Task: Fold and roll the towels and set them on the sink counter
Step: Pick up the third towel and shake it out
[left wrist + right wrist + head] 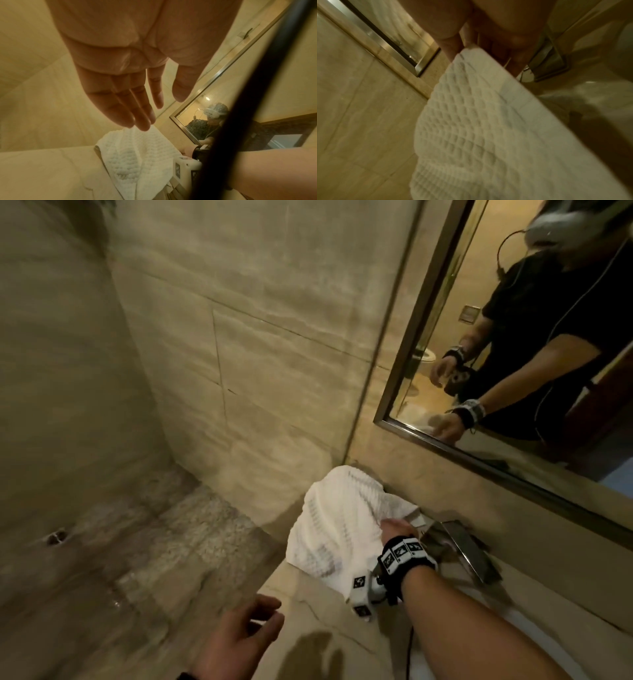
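Observation:
A white waffle-weave towel lies bunched on the left end of the beige sink counter, partly draped over its edge. My right hand is on the towel's right side. In the right wrist view its fingers grip the towel's upper edge. My left hand hovers open over the counter's front corner, short of the towel and holding nothing. From the left wrist the fingers hang straight above the towel.
A chrome faucet stands just right of my right hand, with the white basin beside it. A framed mirror hangs above the counter. Tiled wall is behind, and the stone floor drops away left of the counter.

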### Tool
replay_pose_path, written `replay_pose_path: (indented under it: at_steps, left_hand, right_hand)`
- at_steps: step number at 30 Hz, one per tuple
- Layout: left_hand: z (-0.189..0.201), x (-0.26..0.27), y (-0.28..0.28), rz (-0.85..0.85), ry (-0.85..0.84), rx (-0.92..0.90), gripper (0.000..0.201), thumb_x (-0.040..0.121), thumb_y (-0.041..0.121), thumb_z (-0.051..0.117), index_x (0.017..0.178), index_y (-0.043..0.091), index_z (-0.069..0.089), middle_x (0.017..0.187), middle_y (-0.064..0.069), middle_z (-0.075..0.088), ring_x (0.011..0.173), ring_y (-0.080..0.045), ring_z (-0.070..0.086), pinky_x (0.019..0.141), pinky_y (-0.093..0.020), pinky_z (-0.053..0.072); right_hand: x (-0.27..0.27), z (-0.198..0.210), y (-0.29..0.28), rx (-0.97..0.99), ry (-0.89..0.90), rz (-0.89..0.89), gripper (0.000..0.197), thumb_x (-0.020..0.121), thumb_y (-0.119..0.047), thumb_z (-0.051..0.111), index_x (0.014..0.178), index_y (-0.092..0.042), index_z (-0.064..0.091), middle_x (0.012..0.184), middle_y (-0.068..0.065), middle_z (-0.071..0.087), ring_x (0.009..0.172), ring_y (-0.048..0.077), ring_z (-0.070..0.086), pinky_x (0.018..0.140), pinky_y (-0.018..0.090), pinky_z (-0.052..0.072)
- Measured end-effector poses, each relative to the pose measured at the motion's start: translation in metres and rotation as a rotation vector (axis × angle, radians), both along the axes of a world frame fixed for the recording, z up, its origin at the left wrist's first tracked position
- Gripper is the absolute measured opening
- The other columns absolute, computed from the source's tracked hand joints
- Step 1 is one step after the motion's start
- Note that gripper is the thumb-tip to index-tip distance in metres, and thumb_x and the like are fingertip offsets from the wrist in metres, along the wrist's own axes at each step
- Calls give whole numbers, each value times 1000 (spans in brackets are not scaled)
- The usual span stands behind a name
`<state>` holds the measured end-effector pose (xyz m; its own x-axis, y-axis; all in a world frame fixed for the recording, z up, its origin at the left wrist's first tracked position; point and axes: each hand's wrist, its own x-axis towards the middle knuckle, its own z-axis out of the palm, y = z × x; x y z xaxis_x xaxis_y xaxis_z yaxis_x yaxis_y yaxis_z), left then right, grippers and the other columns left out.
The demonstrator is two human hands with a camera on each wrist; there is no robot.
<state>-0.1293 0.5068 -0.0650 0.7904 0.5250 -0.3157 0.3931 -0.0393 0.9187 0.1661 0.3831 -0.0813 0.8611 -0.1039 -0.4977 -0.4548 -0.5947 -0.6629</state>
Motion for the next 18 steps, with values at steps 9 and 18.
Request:
replay_pose_path:
  at_steps: [9,18]
  left_hand:
    - [14,37,-24,-106,-76,19,6,86,18,68,89,22,65,85,-3,68,71,-16,65,63,-28,49]
    - [95,44,-122,-115,-271,188,109,53,60,82,141,33,24,134,5,45,113,-15,55,93,-36,50]
  right_hand:
    - [-19,71,-2,648,-102,-133,10,83,-1,67,86,-10,70,76,10,70,63,22,65,59,27,55]
    - [-102,257,-42,1100,-551,277,28,89,11,51,83,-13,66,79,4,61,73,16,55,71,26,48]
